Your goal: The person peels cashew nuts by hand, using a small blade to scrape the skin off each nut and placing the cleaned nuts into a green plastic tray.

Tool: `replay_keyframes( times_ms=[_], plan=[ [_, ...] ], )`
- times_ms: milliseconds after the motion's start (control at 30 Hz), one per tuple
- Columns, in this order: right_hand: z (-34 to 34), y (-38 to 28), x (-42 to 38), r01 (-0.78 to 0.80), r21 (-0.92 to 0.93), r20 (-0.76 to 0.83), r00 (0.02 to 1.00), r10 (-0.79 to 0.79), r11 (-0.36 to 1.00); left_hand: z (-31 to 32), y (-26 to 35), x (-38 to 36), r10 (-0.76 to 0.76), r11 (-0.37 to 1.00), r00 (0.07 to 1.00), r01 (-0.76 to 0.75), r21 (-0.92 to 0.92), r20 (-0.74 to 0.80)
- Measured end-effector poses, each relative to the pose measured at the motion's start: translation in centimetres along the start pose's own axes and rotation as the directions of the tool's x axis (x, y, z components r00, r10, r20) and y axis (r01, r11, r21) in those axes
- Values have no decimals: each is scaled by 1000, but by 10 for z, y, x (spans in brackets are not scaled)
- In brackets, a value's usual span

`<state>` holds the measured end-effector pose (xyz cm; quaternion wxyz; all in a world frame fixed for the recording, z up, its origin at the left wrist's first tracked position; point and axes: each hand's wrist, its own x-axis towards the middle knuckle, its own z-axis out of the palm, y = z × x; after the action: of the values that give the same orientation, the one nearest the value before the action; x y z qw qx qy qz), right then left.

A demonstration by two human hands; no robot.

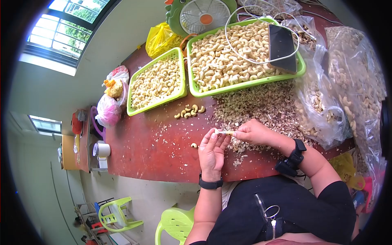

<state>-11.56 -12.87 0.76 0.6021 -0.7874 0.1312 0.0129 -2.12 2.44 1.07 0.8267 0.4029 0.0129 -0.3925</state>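
My left hand (211,152) is closed in a pinch on a single cashew (217,131) above the red table (143,151). My right hand (253,132) grips a small knife (225,132), its tip against or very near the cashew. The fingertips hide part of both. Below and beyond the hands spreads a heap of peeled skin flakes (261,106). One loose cashew (194,145) lies left of my left hand, and a small group of cashews (190,111) lies farther back.
Behind are a smaller green basket (130,107) and a larger green basket (245,84), both full of cashews. A phone (282,49) with a white cable rests on the larger one. A green fan (175,18) stands behind. Plastic bags of cashews (351,69) crowd the right.
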Motion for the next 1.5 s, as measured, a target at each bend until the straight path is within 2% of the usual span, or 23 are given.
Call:
replay_keyframes(
  times_ms=[233, 333, 500, 633, 833, 900, 1000, 1200, 1500],
  plan=[
    [1, 1, 1, -5, -5, 18, 1000, 6, 1000, 6, 0, -2, 9, 1000, 1000, -10, 14, 27],
    [3, 3, 0, 13, 47, 16, 1000, -14, 999, 6, 0, -2, 9, 1000, 1000, -9, 7, 29],
    [1, 1, 1, 21, 7, 14, 1000, -21, 1000, 5, -1, -3, 18, 999, 999, -19, 27, 42],
    [2, 5, 2, 21, 18, 15, 1000, -22, 1000, 6, -2, -5, 37, 999, 999, -37, 29, 12],
    [2, 8, 4, -31, -19, -12, 999, 31, 999, 5, -6, -2, -5, 998, 1000, 4, -62, -28],
    [2, 5, 3, -27, 42, -1, 1000, 27, 999, 5, -5, -1, -60, 996, 996, 55, -74, -62],
    [3, 6, 2, -17, 85, -1, 1000, 18, 996, 5, -5, -2, -59, 998, 998, 59, -28, -5],
    [2, 7, 3, -13, 55, 13, 1000, 12, 998, 0, -8, -2, -34, 999, 999, 35, -15, 38],
    [3, -1, 0, -26, 117, 38, 999, 22, 993, 4, -6, -1, 1, 997, 1000, 1, -76, 18]
  ],
)
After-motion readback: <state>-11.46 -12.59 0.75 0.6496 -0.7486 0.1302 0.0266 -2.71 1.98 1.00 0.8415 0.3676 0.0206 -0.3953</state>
